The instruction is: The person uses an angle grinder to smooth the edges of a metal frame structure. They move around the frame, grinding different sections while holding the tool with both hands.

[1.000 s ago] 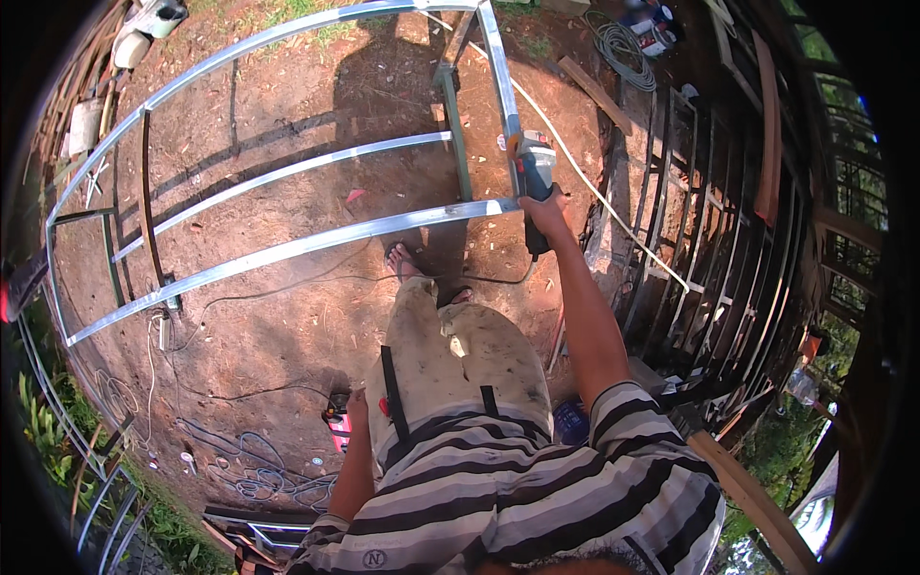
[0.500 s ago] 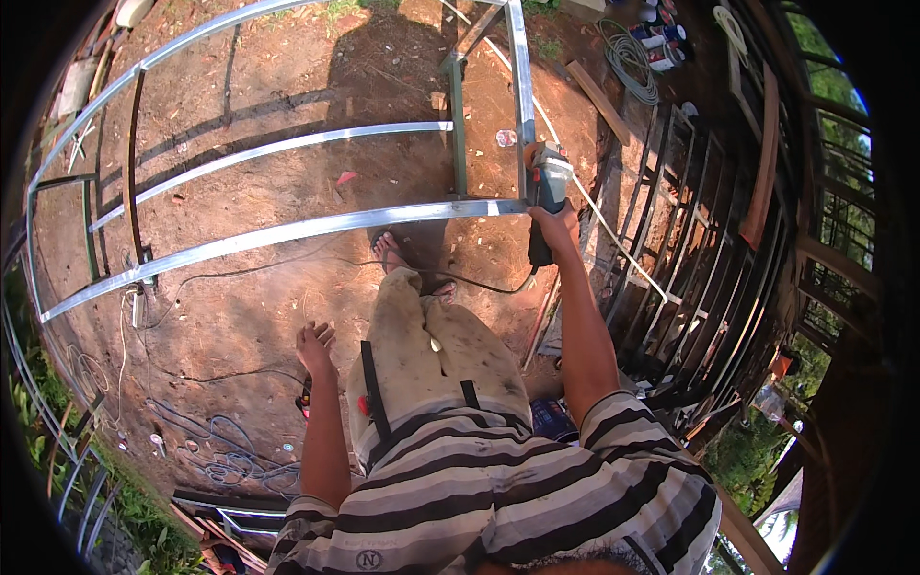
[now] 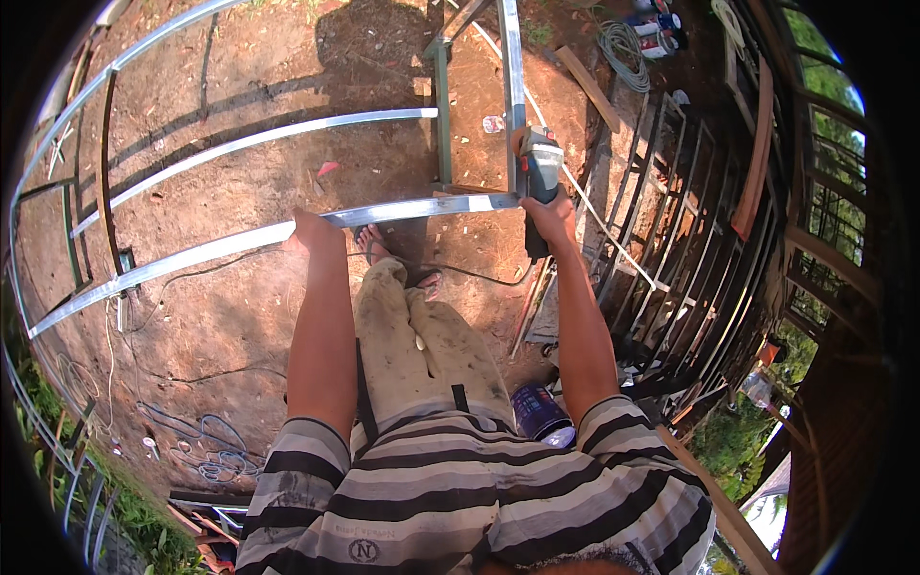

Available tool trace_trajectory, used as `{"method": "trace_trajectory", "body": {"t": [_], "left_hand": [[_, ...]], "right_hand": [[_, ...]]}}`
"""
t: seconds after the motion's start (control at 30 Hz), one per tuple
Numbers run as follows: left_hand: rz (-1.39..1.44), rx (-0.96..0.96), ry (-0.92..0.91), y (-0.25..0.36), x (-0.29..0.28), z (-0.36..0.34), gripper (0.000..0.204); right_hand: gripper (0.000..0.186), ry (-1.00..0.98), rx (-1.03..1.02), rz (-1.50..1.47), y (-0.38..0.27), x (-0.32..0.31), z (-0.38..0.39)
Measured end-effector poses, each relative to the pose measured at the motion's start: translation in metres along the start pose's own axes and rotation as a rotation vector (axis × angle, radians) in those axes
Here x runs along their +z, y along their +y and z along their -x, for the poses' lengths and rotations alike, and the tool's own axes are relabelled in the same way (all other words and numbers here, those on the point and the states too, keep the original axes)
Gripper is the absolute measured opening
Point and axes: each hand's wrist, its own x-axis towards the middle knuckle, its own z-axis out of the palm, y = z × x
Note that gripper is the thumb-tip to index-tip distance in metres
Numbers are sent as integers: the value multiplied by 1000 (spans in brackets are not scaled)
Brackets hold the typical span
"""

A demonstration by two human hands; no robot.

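My right hand (image 3: 554, 220) is wrapped round the dark body of an angle grinder (image 3: 543, 165). The grinder's head sits at the corner of a silver metal frame (image 3: 412, 210), where the near rail meets the right-hand rail. I cannot see whether its disc touches the metal. My left hand (image 3: 315, 233) grips the near rail, left of my feet; its fingertips are partly hidden. From the grinder's lower end a dark power cord (image 3: 460, 276) runs left across the ground, passing by my feet.
Wooden and metal lengths (image 3: 671, 201) are stacked at the right. A coiled pale hose (image 3: 623, 56) and several cans (image 3: 659, 40) lie at the far right. A blue bucket (image 3: 540, 412) stands beside my right hip. Tangled blue cable (image 3: 216, 455) lies at the lower left.
My left hand has risen from beside my leg and taken hold of the near rail. The grinder stays at the frame corner in my right hand. The view has shifted slightly.
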Motion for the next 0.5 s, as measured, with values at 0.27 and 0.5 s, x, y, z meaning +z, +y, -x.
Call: {"method": "trace_trajectory", "body": {"t": [0.27,0.5], "left_hand": [[-171,9,224,-2,16,5,54],[-180,-85,275,8,16,11,50]], "right_hand": [[60,134,-96,57,57,7,-12],[53,104,-92,114,-2,5,-7]]}}
